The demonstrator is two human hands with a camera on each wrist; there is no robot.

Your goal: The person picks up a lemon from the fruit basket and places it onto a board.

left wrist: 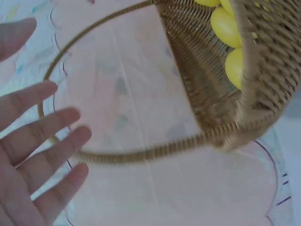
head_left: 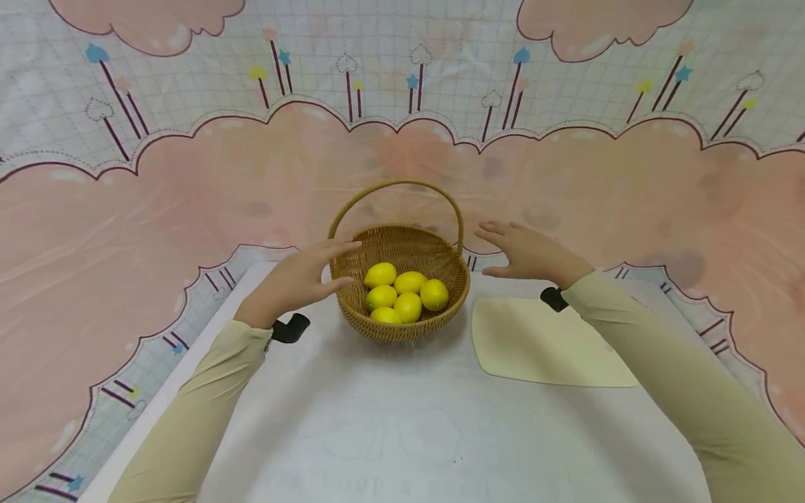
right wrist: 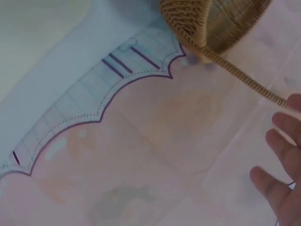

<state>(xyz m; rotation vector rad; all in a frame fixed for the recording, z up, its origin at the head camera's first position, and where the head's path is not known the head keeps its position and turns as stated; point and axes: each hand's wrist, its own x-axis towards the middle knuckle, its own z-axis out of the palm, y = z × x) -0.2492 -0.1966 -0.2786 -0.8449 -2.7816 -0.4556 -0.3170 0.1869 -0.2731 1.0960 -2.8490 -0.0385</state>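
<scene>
A brown wicker basket [head_left: 402,334] with a tall arched handle [head_left: 397,183] stands on the white table. Several yellow lemons [head_left: 409,307] lie inside it, and some of them show in the left wrist view as lemons [left wrist: 225,27]. At the basket's left side my left hand [head_left: 302,276] hovers with fingers spread, holding nothing. My right hand [head_left: 534,251] is raised to the right of the basket, its fingers extended and apart from the handle. Both wrist views show spread fingers and no object in the grasp.
A pale cream cutting board [head_left: 541,342] lies flat on the white table [head_left: 377,433], right of the basket and under the right forearm. A pink and white patterned cloth [head_left: 629,195] hangs behind the table and shows along its sides.
</scene>
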